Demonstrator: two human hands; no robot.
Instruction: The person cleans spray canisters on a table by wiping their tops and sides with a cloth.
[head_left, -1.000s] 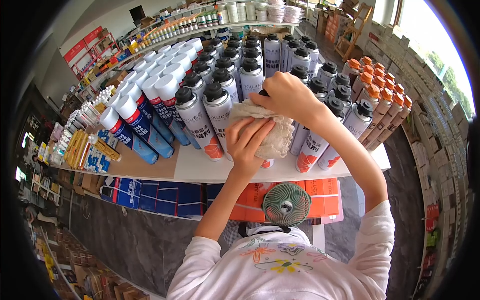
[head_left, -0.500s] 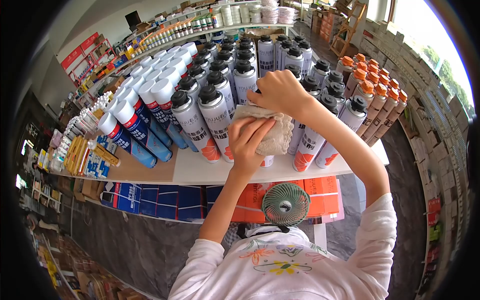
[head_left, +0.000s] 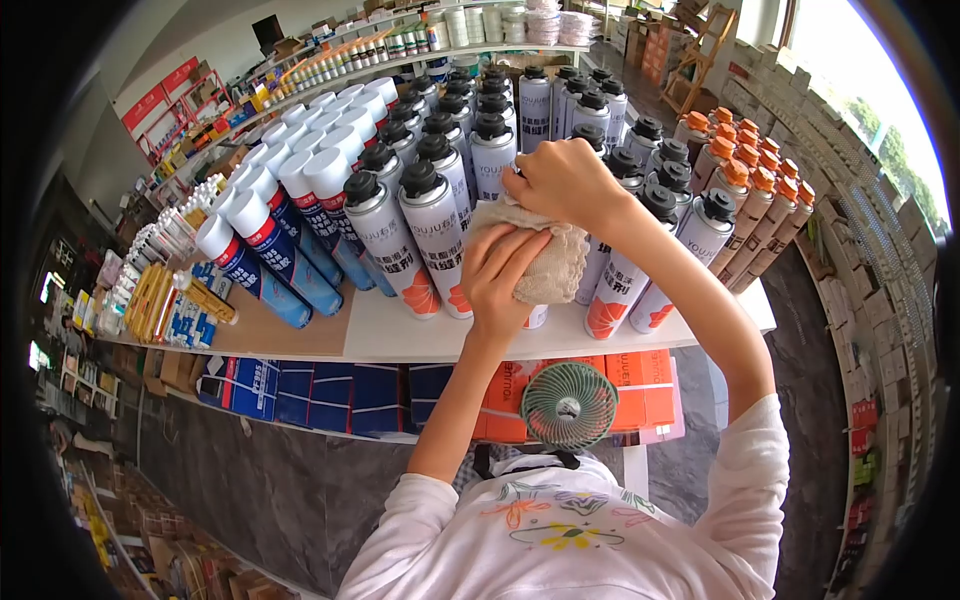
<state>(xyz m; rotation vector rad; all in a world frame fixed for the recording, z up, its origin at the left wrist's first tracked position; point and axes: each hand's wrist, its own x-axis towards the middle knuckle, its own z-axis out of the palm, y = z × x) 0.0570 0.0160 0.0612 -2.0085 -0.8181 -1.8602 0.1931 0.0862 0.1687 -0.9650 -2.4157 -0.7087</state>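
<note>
My left hand point(head_left: 497, 275) presses a beige cleaning cloth point(head_left: 560, 265) around a white foam spray can point(head_left: 537, 318), its fingers spread across the fabric. Only the bottom of this can shows below the cloth. Above it, my right hand point(head_left: 567, 183) is curled closed over the can's top, which it hides along with its own fingertips. Close on the left stand similar white cans point(head_left: 436, 240) with black caps and orange patterns. More of the same cans point(head_left: 617, 290) are on the right, partly behind my right forearm.
Blue cans with white caps point(head_left: 285, 265) fill the table's left part, beside yellow tubes point(head_left: 155, 300). Orange-capped brown cans point(head_left: 765, 205) stand at the right. Blue boxes point(head_left: 325, 398) and orange boxes point(head_left: 640, 390) lie under the white tabletop point(head_left: 420, 343). A green fan point(head_left: 569, 405) hangs at my chest.
The view has shifted slightly. My hands keep nearly the same hold on the cloth and can, with the cloth a little shifted in its folds.
</note>
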